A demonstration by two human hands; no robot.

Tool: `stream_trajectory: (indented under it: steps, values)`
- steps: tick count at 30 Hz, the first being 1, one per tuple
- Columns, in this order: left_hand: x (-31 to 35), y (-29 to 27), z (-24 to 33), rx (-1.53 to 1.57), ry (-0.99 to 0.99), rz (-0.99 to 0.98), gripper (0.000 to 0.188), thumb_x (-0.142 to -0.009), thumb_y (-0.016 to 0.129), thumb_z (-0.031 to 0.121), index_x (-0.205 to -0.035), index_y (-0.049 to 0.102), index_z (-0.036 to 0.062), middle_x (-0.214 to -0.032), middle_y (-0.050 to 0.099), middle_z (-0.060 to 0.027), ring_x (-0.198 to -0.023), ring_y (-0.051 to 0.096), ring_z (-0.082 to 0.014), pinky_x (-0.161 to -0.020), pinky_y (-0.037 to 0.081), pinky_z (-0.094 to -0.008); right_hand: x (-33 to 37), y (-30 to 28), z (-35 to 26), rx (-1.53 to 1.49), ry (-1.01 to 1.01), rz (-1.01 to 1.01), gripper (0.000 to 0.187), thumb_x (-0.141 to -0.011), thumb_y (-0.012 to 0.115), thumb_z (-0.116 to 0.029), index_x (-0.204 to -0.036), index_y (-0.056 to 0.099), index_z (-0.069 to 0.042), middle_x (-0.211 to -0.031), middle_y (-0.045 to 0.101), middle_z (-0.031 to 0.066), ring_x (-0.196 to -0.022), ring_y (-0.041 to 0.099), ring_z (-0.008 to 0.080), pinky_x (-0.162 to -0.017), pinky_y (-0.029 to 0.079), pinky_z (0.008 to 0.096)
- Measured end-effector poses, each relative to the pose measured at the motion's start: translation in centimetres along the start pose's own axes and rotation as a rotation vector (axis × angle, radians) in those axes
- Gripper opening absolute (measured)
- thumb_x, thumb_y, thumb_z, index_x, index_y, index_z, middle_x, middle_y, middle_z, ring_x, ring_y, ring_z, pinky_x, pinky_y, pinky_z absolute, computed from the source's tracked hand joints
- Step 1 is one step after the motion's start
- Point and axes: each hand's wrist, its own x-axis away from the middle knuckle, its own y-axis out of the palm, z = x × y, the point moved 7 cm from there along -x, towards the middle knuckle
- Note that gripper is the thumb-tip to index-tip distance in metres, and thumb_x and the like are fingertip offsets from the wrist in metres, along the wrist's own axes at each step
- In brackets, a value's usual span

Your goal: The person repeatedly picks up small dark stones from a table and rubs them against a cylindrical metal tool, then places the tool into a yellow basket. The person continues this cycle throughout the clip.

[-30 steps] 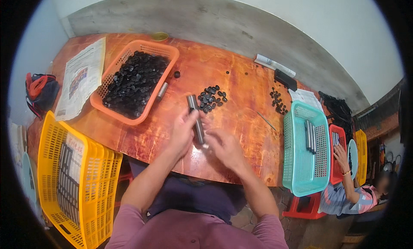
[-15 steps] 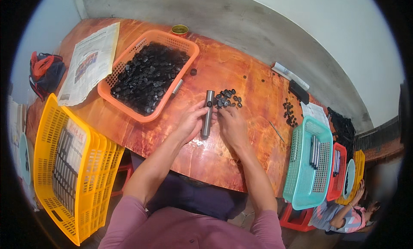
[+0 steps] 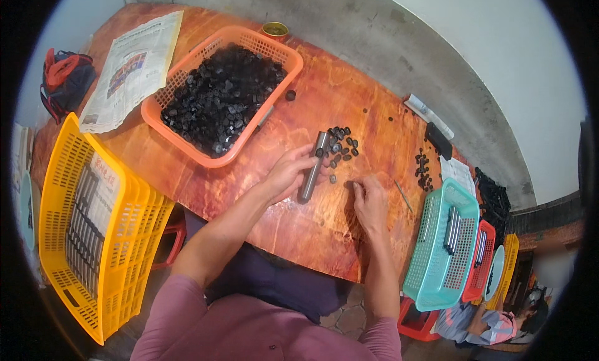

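Above the middle of the table, my left hand (image 3: 292, 173) is closed round a grey metal tube (image 3: 309, 181) tilted with its upper end to the right. A small black piece (image 3: 320, 153) shows on the tube near that end, by my thumb. To the right, apart from the tube, is my right hand (image 3: 372, 206), its fingers curled in with the thumb against them. Whatever those fingers hold, if anything, is hidden. Just beyond both hands lies a loose cluster of small black oval pieces (image 3: 345, 150).
An orange basket (image 3: 296, 65) full of black pieces stands far left, beside a newspaper (image 3: 128, 74). Stacked yellow crates (image 3: 115, 261) are near left. At right are a turquoise basket (image 3: 430, 277) holding metal tubes, a thin rod (image 3: 403, 195) and a red basket (image 3: 472, 283). Another person (image 3: 477, 323) sits beyond.
My right hand has drawn back from the tube toward the right and nearer to me. My left hand keeps hold of the tube, now more tilted. The view has shifted slightly.
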Motion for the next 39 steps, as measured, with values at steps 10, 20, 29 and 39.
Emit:
stream_trajectory:
  steps: [10,20,29,39]
  values:
    - [0.6,0.8,-0.1,-0.005,-0.078,-0.078,0.044,-0.102,0.059,0.009,-0.144,0.048,-0.0017,-0.124,0.064,-0.0162,-0.105,0.071,-0.0250,-0.093,0.062,-0.0387,0.1,-0.5,-0.3,-0.105,-0.052,-0.034,0.022,-0.093,0.067,-0.004,-0.114,0.074,-0.006,-0.098,0.064,0.0178,-0.091,0.066,0.0379,-0.081,0.054,0.0428]
    - [2.0,2.1,-2.2,-0.155,-0.307,-0.193,0.064,-0.101,0.062,0.009,-0.157,0.033,-0.0025,-0.149,0.053,-0.0207,-0.116,0.069,-0.0349,-0.100,0.060,-0.0443,0.4,0.3,0.6,-0.206,0.061,0.057,0.025,-0.089,0.074,-0.006,-0.113,0.073,0.000,-0.096,0.064,0.0189,-0.090,0.066,0.0352,-0.082,0.053,0.0417]
    - [1.4,1.4,-1.3,0.024,-0.222,-0.117,0.062,-0.100,0.066,0.006,-0.155,0.038,0.0001,-0.132,0.063,-0.0187,-0.117,0.070,-0.0334,-0.097,0.062,-0.0431,1.1,0.6,1.5,-0.238,0.056,0.120,0.026,-0.087,0.075,-0.005,-0.112,0.071,0.001,-0.100,0.065,0.0188,-0.093,0.066,0.0368,-0.084,0.052,0.0421]
    - [1.2,1.7,-1.3,-0.064,-0.146,-0.143,0.057,-0.101,0.066,0.010,-0.152,0.040,0.0006,-0.132,0.063,-0.0210,-0.117,0.069,-0.0334,-0.101,0.060,-0.0478,1.1,0.7,1.3,-0.227,0.102,0.119,0.022,-0.088,0.076,-0.007,-0.108,0.072,0.000,-0.097,0.063,0.0183,-0.091,0.066,0.0363,-0.081,0.053,0.0427]
